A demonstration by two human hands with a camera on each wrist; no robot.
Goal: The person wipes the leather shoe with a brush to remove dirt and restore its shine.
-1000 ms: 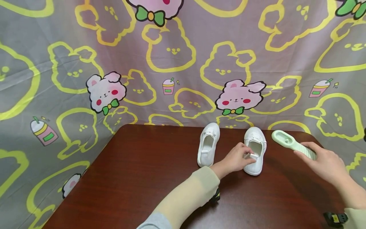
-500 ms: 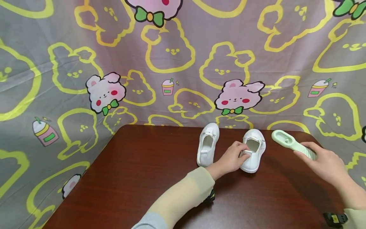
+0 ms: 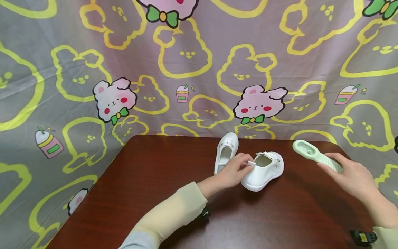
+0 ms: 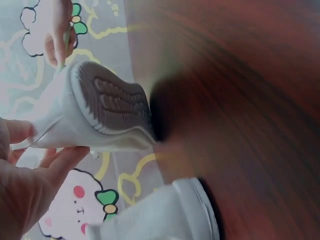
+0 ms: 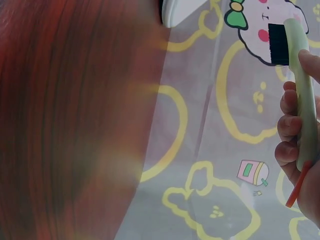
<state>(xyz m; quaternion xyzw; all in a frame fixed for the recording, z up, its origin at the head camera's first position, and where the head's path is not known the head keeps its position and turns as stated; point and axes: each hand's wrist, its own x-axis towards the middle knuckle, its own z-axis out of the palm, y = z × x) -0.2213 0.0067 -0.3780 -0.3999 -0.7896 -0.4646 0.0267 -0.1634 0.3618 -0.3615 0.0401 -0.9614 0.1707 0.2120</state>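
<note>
My left hand (image 3: 234, 170) pinches the heel edge of a white sneaker (image 3: 264, 177) between thumb and fingers. In the left wrist view this sneaker tilts with its heel raised, and its ridged sole (image 4: 117, 102) faces the camera. A second white sneaker (image 3: 226, 147) stands to the left on the table, partly behind my left hand. My right hand (image 3: 356, 174) grips the handle of a pale green brush (image 3: 320, 158) above the table's right side. Dark bristles (image 5: 278, 45) stick out from the brush head in the right wrist view.
The dark red-brown wooden table (image 3: 149, 186) ends at a hanging cloth (image 3: 199, 62) printed with cartoon faces, which stands behind and to the left. An orange strip (image 5: 298, 185) hangs at the handle's end of the brush.
My left hand has drawn the held sneaker's heel to the left, turning its toe rightward. The other sneaker and my right hand with the brush have stayed almost where they were.
</note>
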